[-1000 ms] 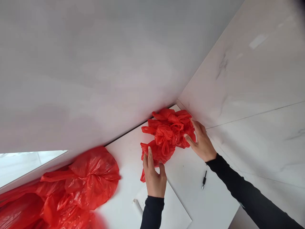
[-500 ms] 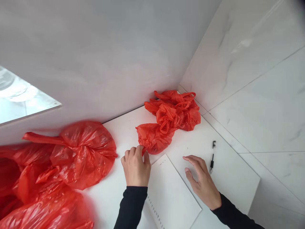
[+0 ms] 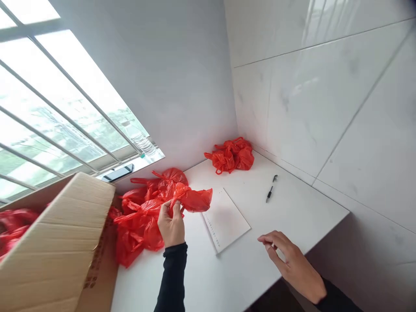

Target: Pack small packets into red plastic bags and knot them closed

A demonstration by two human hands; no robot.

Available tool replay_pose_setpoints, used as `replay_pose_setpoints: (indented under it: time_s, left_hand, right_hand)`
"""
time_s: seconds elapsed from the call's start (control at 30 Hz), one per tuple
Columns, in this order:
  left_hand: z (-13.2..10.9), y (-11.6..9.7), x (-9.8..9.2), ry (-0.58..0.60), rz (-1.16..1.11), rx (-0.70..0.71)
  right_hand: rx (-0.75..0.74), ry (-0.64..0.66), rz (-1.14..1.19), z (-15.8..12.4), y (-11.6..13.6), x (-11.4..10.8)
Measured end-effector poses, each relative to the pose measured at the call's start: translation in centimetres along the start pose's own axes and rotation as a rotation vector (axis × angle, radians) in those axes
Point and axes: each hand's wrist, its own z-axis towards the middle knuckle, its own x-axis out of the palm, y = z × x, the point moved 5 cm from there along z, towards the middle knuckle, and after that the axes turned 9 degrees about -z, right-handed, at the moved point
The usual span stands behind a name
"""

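My left hand (image 3: 171, 225) is closed on a crumpled red plastic bag (image 3: 193, 200) and holds it a little above the white table (image 3: 292, 216). That bag hangs beside a loose heap of red bags (image 3: 143, 212) to its left. My right hand (image 3: 289, 260) hovers over the table's front right part with fingers loosely curled and nothing in them. A small bundle of knotted red bags (image 3: 231, 156) lies in the far corner against the walls.
A white notebook (image 3: 224, 219) lies flat between my hands. A black pen (image 3: 270, 190) rests to its right, its cap apart. A cardboard box (image 3: 55, 247) with red bags inside stands at the left. A barred window (image 3: 48, 108) and tiled wall (image 3: 325, 95) bound the table.
Both hands left the corner bundle and drew back toward me. My left hand took one red bag with it, leftward. The camera view pulled back and up, revealing the box and window.
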Motion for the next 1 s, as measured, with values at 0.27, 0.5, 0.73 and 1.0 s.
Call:
replay_pose_setpoints:
  time_s: [0.27,0.5,0.73,1.0]
  left_hand:
    - [-7.9,-2.9,-6.0,-0.046,-0.175,-0.133]
    - [-9.8,-2.8,-3.2,0.057,-0.221,-0.182]
    - [-9.0,-1.2,3.8,0.232,-0.323,-0.238]
    - [-6.2,2.1,8.5,0.264,-0.362,-0.34]
  right_hand:
    - [-0.099,-0.056,-0.005,-2.0,-4.1,0.3]
    - [-0.145,-0.103,-0.027,-2.2,-5.2,0.9]
    - [-0.155,-0.158,-0.105,-2.1,-5.5,1.9]
    - [-0.353,-0.292,-0.201,-1.9,-6.0,2.9]
